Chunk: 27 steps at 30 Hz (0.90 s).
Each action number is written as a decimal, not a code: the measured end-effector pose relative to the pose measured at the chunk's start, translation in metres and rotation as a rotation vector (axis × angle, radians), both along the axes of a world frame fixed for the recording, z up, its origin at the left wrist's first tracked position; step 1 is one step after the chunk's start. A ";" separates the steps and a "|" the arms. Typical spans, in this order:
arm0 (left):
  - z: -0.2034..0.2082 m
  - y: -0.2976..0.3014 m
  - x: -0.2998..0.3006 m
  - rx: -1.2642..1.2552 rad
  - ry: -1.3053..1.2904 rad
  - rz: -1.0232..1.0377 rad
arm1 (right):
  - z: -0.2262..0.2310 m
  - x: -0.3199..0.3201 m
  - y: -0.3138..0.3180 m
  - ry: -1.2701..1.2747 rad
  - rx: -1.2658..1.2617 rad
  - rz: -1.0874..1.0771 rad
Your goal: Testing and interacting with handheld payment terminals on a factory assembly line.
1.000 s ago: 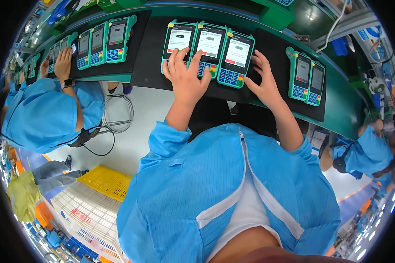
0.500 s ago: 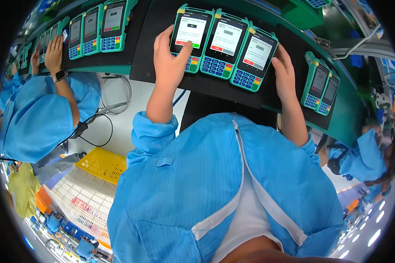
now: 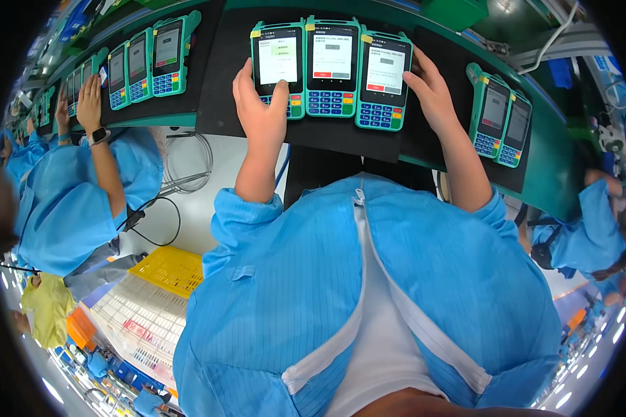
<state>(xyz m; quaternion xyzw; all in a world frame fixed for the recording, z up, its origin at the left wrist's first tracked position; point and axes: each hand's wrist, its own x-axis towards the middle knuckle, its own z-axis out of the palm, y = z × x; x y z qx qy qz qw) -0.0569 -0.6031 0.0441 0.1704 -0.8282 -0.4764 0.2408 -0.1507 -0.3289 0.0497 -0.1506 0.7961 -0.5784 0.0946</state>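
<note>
Three green-framed card payment terminals stand side by side in front of me, with lit screens and blue keypads. My left hand (image 3: 263,104) grips the left terminal (image 3: 278,59), fingers along its left edge and thumb at the bottom of its screen. That screen shows a list with pale green rows. The middle terminal (image 3: 332,62), touched by neither hand, shows a white page with a red and a grey button. On the right terminal (image 3: 382,76), a similar page is lit. My right hand (image 3: 428,87) holds that terminal's right edge, the thumb in front and fingers partly hidden behind.
A black mat (image 3: 222,104) lies under the terminals. Two more terminals (image 3: 497,118) stand to the right, and others (image 3: 139,66) stand left before a co-worker's hand (image 3: 89,104). A yellow basket (image 3: 167,270) and coiled cables (image 3: 188,163) are at lower left.
The left terminal's page with red and green buttons has given way to a list with green rows. My left thumb has moved lower on the screen. The view has shifted and turned slightly.
</note>
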 end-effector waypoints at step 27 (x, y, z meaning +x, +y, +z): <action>0.004 0.065 0.005 -0.875 0.135 -0.140 | 0.001 0.017 0.002 0.128 0.095 0.064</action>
